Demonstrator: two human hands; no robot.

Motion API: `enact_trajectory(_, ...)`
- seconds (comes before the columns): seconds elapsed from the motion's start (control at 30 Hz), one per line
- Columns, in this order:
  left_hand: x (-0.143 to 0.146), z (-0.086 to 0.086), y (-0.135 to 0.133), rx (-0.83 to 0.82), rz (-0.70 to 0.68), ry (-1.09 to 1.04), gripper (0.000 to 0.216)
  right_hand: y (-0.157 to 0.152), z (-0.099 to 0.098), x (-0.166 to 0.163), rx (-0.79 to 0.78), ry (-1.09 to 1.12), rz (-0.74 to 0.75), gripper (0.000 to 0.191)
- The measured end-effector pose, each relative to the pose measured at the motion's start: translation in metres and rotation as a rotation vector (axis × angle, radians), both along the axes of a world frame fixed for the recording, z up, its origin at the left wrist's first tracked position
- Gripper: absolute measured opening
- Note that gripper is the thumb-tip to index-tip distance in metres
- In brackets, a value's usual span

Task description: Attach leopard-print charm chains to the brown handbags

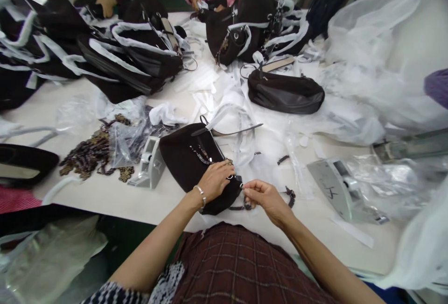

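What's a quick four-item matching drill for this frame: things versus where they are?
1. left hand
2. right hand
3. black bag
4. bead chains

a. heaped on the table, far left
b. curled on top of the brown bag
c. pinching the strap at that bag's near corner
d. beyond the brown bag, mid-table

Pairs: 1-b, 2-c, 3-d, 4-a

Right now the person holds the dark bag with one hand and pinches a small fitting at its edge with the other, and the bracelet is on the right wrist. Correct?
Not quite: the head view shows the bracelet on the left wrist. The rest holds: the left hand holds the dark bag and the right hand pinches a small fitting at its edge.
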State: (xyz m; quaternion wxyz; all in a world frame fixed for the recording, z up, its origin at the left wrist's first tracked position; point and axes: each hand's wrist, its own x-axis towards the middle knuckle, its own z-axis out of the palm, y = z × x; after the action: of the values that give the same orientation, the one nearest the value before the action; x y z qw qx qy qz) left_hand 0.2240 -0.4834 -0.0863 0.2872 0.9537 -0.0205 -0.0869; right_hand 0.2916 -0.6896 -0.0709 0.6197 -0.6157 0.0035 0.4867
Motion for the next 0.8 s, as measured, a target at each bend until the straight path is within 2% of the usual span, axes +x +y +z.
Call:
enact_trajectory(0.1,0.019,-0.023,0.015,0.166,-0.121,0.04,0.044,0.007,-0.011,0.003,-0.025,-0.071,-0.019,0.029)
enact_trajectory(0.17,0.027,-0.031,0.023,0.23,-0.167,0.05,0.037,0.011,-0.016,0.003,0.005,-0.008,-0.046,0.029)
enact_trajectory(0.27,0.032,-0.031,0.033,0.275,-0.26,0.006,0.027,0.018,-0.024,-0.002,0.075,0.114,-0.069,0.032)
enact_trajectory(0.4,0.035,-0.03,0.039,0.287,-0.382,0.021,0.059,0.025,-0.039,-0.011,0.094,0.116,-0.027,0.031)
enact_trajectory(0.47,0.04,-0.032,0.04,0.269,-0.412,0.066,0.063,0.028,-0.045,-0.016,0.086,0.104,-0.004,0.03)
enact_trajectory(0.57,0.051,-0.033,0.043,0.228,-0.472,0.098,0.047,0.03,-0.051,-0.019,0.067,0.092,0.016,0.029)
enact_trajectory(0.67,0.06,-0.025,0.043,0.2,-0.515,0.096,0.023,0.03,-0.052,-0.019,0.04,0.069,0.023,0.028)
enact_trajectory(0.73,0.06,-0.014,0.038,0.197,-0.477,0.12,0.013,0.029,-0.052,-0.018,0.022,0.051,0.015,0.026)
enact_trajectory(0.8,0.054,-0.001,0.03,0.206,-0.339,0.178,0.011,0.031,-0.051,-0.017,0.01,0.037,-0.011,0.025)
